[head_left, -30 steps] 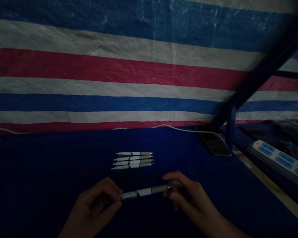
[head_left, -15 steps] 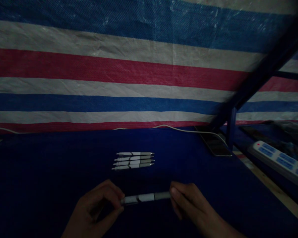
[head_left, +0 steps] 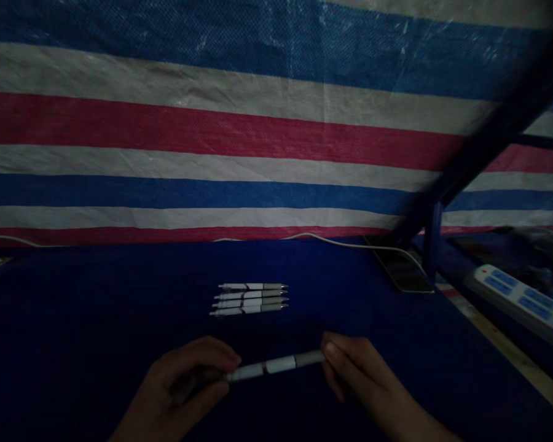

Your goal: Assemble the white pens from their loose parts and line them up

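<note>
A pen (head_left: pixel 276 365) with a white barrel and a grey grip section is held level between my two hands, its right end slightly higher. My left hand (head_left: pixel 184 383) has thumb and fingertips around the clicker end. At the other end, the fingers of my right hand (head_left: pixel 362 371) pinch the grip section and hide the tip. Beyond the hands, several matching pens (head_left: pixel 253 302) lie side by side on the blue tabletop (head_left: pixel 96 307), their tips pointing right.
A dark phone (head_left: pixel 403 270) lies at the back right with a white cable (head_left: pixel 345 244) running to it. Farther right is a white power strip (head_left: pixel 525 298). A dark blue metal frame (head_left: pixel 431 239) rises there, and a striped tarp (head_left: pixel 212 135) hangs behind the table.
The pen in my hands has shifted slightly right, and its right end has tilted up. Both hands stay at its ends. The row of pens lies as before.
</note>
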Available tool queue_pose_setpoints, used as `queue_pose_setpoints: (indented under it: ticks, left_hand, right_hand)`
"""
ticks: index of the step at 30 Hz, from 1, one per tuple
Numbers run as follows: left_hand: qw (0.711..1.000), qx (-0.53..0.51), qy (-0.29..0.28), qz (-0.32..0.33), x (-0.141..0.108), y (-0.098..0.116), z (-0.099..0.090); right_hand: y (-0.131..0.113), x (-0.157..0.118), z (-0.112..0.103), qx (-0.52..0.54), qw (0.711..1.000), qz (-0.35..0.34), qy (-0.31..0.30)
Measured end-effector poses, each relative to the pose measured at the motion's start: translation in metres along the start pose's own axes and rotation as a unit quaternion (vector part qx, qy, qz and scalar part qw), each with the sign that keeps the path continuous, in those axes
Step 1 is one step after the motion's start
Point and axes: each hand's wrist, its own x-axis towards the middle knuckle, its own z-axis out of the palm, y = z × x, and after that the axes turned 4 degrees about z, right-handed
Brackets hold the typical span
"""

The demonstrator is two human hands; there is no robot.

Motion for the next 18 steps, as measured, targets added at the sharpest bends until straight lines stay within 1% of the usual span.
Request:
queue_pose_setpoints:
  ticks: [2, 4, 6, 9, 11, 13, 15, 18]
  left_hand:
    - [0.999, -0.030, -0.043, -0.007, 0.0037, 0.0030, -0.0024]
    - [0.997, -0.044, -0.063, -0.007, 0.0059, 0.0058, -0.0033]
    - [0.997, -0.034, -0.065, 0.000, 0.0064, 0.0062, -0.0030]
    - [0.999, -0.014, -0.044, 0.010, 0.0052, 0.0027, -0.0023]
    - [0.999, -0.035, -0.036, 0.014, 0.0040, 0.0008, -0.0023]
    - [0.998, -0.054, -0.040, 0.021, 0.0031, 0.0016, -0.0028]
    - [0.998, -0.028, -0.050, 0.038, 0.0032, 0.0047, -0.0034]
    - [0.994, 0.072, -0.048, 0.069, 0.0057, 0.0081, -0.0039]
  right_hand:
    - [0.0011, 0.0002, -0.0022, -0.027, 1.000, -0.015, 0.003]
    - [0.0032, 0.0009, -0.0028, -0.037, 0.999, -0.021, -0.002]
    - [0.0042, 0.0012, -0.0020, -0.047, 0.999, -0.025, -0.013]
    - [0.0035, 0.0007, 0.0010, -0.068, 0.997, -0.026, -0.033]
    - [0.0034, 0.0004, 0.0030, -0.083, 0.995, -0.025, -0.043]
    - [0.0045, 0.0010, 0.0043, -0.094, 0.994, -0.029, -0.046]
    - [0.0058, 0.0028, 0.0044, -0.102, 0.993, -0.040, -0.036]
    - [0.0044, 0.0069, 0.0030, -0.127, 0.988, -0.085, 0.007]
